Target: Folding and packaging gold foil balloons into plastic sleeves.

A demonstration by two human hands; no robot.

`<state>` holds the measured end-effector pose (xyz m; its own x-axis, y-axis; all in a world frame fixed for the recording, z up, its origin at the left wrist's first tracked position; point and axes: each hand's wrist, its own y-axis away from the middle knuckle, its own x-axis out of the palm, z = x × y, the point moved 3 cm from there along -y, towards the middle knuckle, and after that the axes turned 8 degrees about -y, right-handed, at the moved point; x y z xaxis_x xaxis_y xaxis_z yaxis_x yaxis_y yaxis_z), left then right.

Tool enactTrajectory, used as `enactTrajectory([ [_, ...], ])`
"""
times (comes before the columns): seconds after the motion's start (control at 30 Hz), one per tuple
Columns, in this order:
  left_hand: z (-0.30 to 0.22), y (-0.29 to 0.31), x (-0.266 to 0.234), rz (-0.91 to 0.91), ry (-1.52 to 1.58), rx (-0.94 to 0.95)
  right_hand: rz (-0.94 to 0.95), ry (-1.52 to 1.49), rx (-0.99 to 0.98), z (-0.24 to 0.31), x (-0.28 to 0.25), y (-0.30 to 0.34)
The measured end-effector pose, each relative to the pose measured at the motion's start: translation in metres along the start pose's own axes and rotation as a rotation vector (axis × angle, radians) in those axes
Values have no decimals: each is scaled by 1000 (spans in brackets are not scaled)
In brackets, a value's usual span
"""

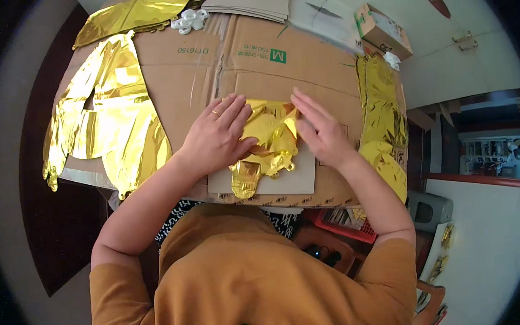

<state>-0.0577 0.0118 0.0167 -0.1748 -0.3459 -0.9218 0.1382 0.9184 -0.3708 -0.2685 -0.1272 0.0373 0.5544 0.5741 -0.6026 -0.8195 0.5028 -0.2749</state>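
A shiny gold foil balloon point(268, 135), deflated and folded into a compact piece, lies on a flat grey card point(301, 181) near the front edge of the cardboard. My left hand point(218, 136), with a ring on one finger, rests flat on the foil's left side, fingers stretched out. At the right edge of the foil is my right hand point(323, 132), its fingers straight and turned inward. Neither hand grips anything. A rounded foil tab hangs toward me over the card, with small knobs beside it.
Flat gold foil balloons lie at left point(119, 105), far left point(138, 15) and along the right edge point(382, 113) of the cardboard surface point(171, 72). At the back are white rings point(190, 21), stacked grey cards point(247, 1) and a small box point(383, 31). A red basket point(347, 222) sits below.
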Motion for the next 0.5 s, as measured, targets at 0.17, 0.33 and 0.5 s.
enactTrajectory([
  [0.17, -3, 3, -12, -63, 101, -1, 106, 442, -149, 3, 16, 12],
  [0.33, 2, 12, -20, -34, 224, -4, 112, 449, -222, 4, 16, 18],
  [0.5, 0, 12, -17, -19, 213, -15, 77, 524, -243, 9, 15, 20],
])
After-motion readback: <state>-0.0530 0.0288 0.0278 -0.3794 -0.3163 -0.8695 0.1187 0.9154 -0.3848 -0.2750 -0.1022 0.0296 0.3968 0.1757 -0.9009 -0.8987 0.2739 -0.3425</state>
